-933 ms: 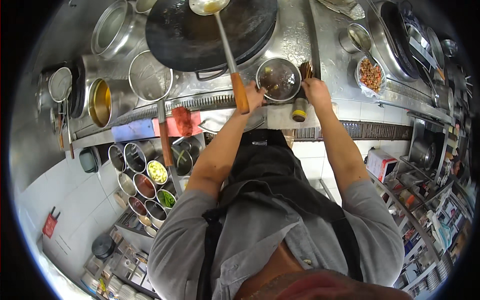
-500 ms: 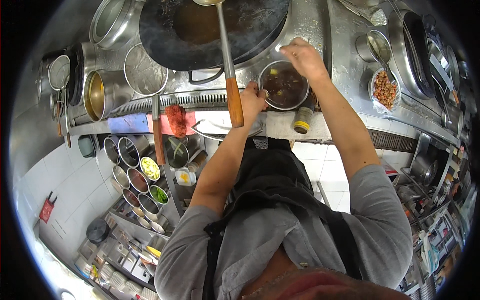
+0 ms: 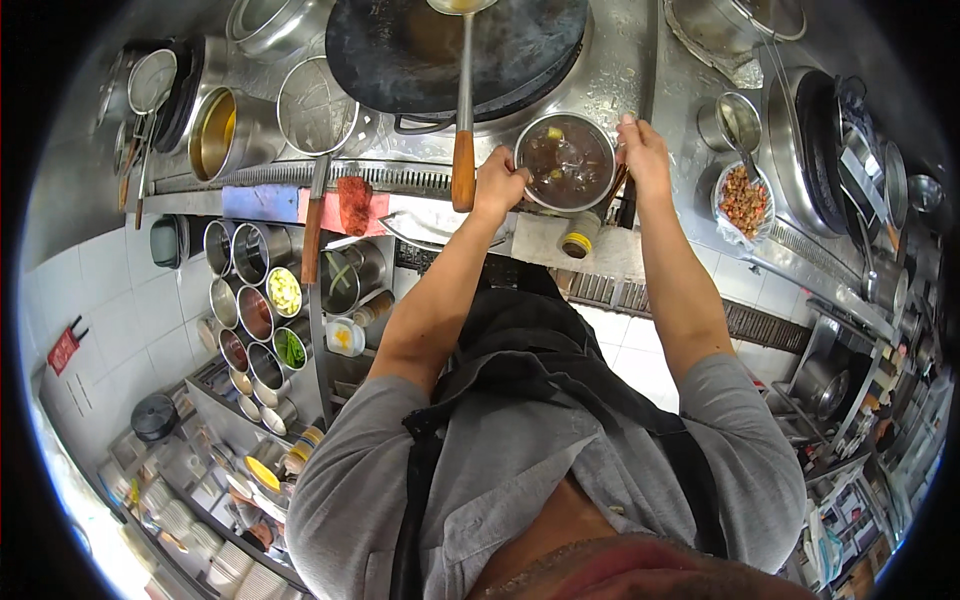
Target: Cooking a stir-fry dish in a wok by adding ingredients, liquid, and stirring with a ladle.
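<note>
A round metal bowl (image 3: 566, 208) of dark brown broth (image 3: 572, 182), with a few pale chunks floating in it, is at the counter's front. My left hand (image 3: 499, 182) grips its left rim, thumb over the edge. My right hand (image 3: 645, 155) is closed at the right rim, its fingertips against the side. Left of the bowl, a ladle (image 3: 466, 90) with a wooden handle rests across the black wok (image 3: 400, 55). Just below the bowl lies a jar with a yellow band (image 3: 577, 244).
A wire strainer (image 3: 318, 105) and metal pots (image 3: 240, 135) stand left of the wok. On the right are a bowl of chopped reddish food (image 3: 745, 203) and a small pot with a ladle (image 3: 738, 120). Metal containers (image 3: 262, 252) fill a lower left rack.
My right hand has come down from above the bowl's upper right to its right rim. The left hand keeps its grip. The whole view has shifted.
</note>
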The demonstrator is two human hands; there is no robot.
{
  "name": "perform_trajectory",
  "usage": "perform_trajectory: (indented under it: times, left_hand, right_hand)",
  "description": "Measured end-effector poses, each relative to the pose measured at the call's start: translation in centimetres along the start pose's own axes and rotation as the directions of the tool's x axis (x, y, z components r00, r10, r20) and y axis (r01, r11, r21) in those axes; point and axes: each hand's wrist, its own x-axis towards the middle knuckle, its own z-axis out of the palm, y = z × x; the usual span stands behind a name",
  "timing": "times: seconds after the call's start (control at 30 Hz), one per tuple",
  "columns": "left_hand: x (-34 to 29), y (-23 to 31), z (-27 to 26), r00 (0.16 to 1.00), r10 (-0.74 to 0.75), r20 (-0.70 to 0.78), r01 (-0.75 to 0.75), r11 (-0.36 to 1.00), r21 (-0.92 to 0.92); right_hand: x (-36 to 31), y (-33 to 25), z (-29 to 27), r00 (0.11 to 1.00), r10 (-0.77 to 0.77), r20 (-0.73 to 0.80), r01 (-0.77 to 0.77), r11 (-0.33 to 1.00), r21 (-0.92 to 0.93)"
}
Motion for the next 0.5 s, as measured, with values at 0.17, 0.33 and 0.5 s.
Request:
perform_trajectory:
  times: [0.17, 0.33, 0.5]
  left_hand:
    - [-5.1, 5.9, -1.8, 0.993, -0.119, 0.007, 0.117, 0.971, -0.209]
    - [-10.8, 5.4, -4.1, 0.989, -0.053, -0.139, 0.022, 0.977, -0.214]
    - [-18.8, 4.1, -10.6, 0.979, -0.139, -0.152, 0.107, 0.973, -0.204]
  right_hand:
    - [-2.8, -4.3, -2.9, 0.995, -0.073, 0.065, 0.068, 0.995, 0.077]
    - [-8.5, -7.2, -3.4, 0.948, -0.288, 0.134, 0.277, 0.956, 0.094]
    - [-16.1, -8.1, -1.2, 0.890, -0.293, 0.348, 0.232, 0.950, 0.207]
